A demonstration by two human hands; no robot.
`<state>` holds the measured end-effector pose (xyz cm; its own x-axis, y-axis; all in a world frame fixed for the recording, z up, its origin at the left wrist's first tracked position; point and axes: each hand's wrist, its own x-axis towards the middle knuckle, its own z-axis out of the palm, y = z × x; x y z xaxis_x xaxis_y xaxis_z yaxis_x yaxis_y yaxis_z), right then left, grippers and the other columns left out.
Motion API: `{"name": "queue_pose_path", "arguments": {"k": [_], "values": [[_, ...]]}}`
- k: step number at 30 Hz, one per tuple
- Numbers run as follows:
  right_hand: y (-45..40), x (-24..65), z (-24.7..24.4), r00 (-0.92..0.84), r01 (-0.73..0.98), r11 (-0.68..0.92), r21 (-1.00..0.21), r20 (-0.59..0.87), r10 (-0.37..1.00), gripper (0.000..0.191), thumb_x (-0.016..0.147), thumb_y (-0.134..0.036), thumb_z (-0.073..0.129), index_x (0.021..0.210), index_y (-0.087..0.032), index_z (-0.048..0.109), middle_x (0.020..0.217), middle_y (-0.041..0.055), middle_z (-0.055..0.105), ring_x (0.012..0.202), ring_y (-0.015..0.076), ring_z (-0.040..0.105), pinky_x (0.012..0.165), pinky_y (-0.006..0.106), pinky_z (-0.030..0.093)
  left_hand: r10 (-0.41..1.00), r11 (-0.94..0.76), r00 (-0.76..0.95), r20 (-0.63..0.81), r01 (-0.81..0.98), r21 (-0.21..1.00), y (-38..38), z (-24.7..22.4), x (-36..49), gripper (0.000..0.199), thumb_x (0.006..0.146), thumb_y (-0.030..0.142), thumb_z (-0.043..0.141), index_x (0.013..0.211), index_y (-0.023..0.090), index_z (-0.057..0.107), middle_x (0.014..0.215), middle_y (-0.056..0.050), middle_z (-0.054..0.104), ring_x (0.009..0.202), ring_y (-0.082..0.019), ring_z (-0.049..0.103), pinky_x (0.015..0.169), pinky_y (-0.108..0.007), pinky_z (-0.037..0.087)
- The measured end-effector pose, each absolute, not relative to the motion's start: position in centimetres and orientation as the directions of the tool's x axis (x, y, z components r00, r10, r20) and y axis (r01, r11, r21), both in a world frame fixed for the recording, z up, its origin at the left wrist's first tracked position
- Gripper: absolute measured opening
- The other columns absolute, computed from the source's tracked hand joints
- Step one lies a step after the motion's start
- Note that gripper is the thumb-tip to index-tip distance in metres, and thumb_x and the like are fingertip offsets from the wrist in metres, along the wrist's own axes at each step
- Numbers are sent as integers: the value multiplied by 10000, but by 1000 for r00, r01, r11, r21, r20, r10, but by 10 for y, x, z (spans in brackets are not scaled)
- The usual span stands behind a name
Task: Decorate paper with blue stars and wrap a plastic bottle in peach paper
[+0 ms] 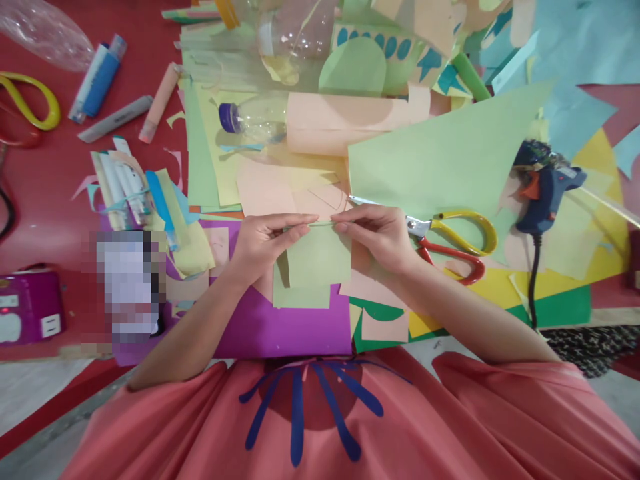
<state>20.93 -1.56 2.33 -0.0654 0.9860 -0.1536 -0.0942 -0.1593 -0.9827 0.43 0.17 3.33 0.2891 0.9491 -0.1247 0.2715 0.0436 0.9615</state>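
Between my two hands hangs a small piece of pale green paper [320, 257], its top edge folded or rolled over. My left hand [267, 243] pinches that edge at its left end between thumb and fingers. The right end is pinched the same way by my right hand [375, 233]. Beneath lies another pale green piece [307, 297], partly covered. Scissors [463, 233] with one yellow and one red handle lie by my right hand, their blades partly hidden behind it. Beyond my hands, a plastic bottle [260, 119] wrapped in peach paper lies on its side.
A blue glue gun [547, 190] with a cord rests at right on paper sheets. Markers [123, 183], a blurred phone-like object [127, 287] and a purple box [30, 307] are at left. A purple sheet [285, 330] lies near me. Paper cut-outs and another bottle [300, 30] are at the back.
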Motion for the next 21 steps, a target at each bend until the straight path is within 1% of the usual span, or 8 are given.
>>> {"name": "queue_pose_path", "arguments": {"k": [4,7,11,15,18,21], "values": [[-15,210,22,-69,-94,-141,-986,-134,989,67,683,-240,813,742,-272,804,788,5,790,748,157,723,724,312,599,953,56,275,-131,264,963,2,32,5,220,784,380,748,945,244,809,989,-39,800,955,-204,758,844,-273,621],[-15,209,22,-71,-87,-114,-990,-108,992,85,699,-200,788,739,-274,800,791,1,789,761,159,726,749,323,601,956,54,264,-126,264,963,1,30,6,243,770,407,761,934,234,809,968,-52,803,914,-201,761,796,-271,625],[-15,209,23,-69,-40,-116,-992,-113,991,23,715,-257,787,738,-260,790,799,10,784,773,166,721,756,329,596,962,57,239,-131,293,954,0,32,8,262,764,412,759,934,220,809,959,-52,803,871,-193,761,720,-246,620],[-16,209,21,-78,-34,-138,-990,-135,988,158,678,-314,830,811,-240,787,875,26,780,816,163,709,743,301,571,959,25,264,-106,293,956,-2,35,9,208,791,367,733,931,233,809,964,-34,804,913,-183,759,765,-225,615],[-16,210,20,-114,0,-141,-990,-140,984,138,728,-332,805,817,-228,788,863,33,773,810,166,701,753,313,553,951,5,296,-92,282,959,-3,37,10,184,811,343,715,934,243,808,973,-26,803,919,-172,759,772,-206,609],[-16,211,21,-129,54,-122,-991,-128,983,88,750,-299,774,797,-225,788,817,28,769,770,168,695,732,319,545,950,10,296,-103,298,954,-2,36,9,213,806,365,721,950,232,804,995,-39,800,943,-182,754,788,-213,605]]}}
